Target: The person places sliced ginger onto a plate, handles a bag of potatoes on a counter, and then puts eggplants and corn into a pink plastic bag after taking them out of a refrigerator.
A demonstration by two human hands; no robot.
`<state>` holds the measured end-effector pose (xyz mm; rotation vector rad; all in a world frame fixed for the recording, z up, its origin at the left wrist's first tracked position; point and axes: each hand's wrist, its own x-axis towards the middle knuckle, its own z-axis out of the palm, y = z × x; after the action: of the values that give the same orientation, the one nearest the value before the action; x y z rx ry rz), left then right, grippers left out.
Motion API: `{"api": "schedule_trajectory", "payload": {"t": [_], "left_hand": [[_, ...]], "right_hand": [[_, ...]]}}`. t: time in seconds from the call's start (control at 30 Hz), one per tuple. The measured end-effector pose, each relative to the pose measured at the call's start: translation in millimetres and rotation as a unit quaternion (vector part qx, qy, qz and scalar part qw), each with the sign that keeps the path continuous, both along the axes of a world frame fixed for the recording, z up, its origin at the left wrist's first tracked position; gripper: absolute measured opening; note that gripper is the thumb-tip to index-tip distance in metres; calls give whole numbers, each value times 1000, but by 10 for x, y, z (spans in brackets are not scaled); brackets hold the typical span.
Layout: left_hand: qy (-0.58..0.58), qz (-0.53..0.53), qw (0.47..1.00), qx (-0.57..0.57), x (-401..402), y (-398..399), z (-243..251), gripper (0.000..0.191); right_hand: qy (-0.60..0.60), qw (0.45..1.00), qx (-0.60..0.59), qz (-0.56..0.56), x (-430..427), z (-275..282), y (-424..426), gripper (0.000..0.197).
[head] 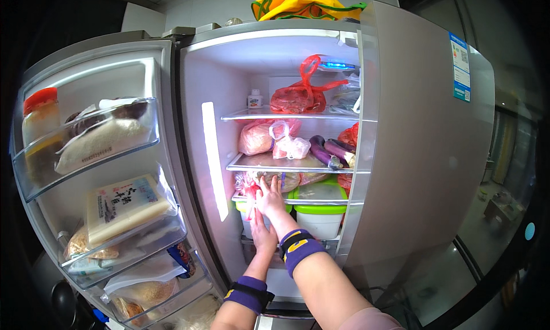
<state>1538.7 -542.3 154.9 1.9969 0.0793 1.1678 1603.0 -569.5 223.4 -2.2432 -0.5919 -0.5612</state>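
My right hand reaches into the lit refrigerator. Its fingers are spread against a clear plastic bag of food on the third shelf down. Below and to the left is my left hand, fingers extended upward and thumb apart. Its fingertips meet the pink-red end of a plastic bag that hangs over the shelf's front edge; what the bag holds is hidden. Green-lidded white containers stand under that shelf, one partly behind my hands. A further green-lidded container sits on the shelf at right.
Eggplants and a bagged pink item lie on the shelf above. A red plastic bag and a small white bottle are on the top shelf. The left door stands ajar with loaded racks; the right door bounds the opening.
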Motion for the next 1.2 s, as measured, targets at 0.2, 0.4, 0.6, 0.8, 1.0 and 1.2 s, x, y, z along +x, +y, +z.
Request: {"api": "schedule_trajectory", "payload": {"t": [0.2,0.4,0.6,0.8,1.0,1.2], "left_hand": [[44,-36,998,-13,-231,-104,-180,63],[149,-105,983,34,-514,-234,-429,58],[212,-262,934,-120,-1001,-469,-974,48],[108,-421,897,80,-1507,-938,-1050,54],[143,-446,882,51,-1588,-1180,-1214,68],[140,-408,902,9,-1714,-1225,-1167,59]], "right_hand": [[-29,998,60,-12,-205,-192,-22,52],[-87,984,153,13,-940,-463,-283,42],[-53,977,184,94,-2146,-966,-1174,25],[-1,996,37,-83,-2885,-1937,-2195,22],[74,969,-163,-172,-3114,-2673,-2561,42],[83,955,-220,-182,-3248,-2628,-2550,51]]}}
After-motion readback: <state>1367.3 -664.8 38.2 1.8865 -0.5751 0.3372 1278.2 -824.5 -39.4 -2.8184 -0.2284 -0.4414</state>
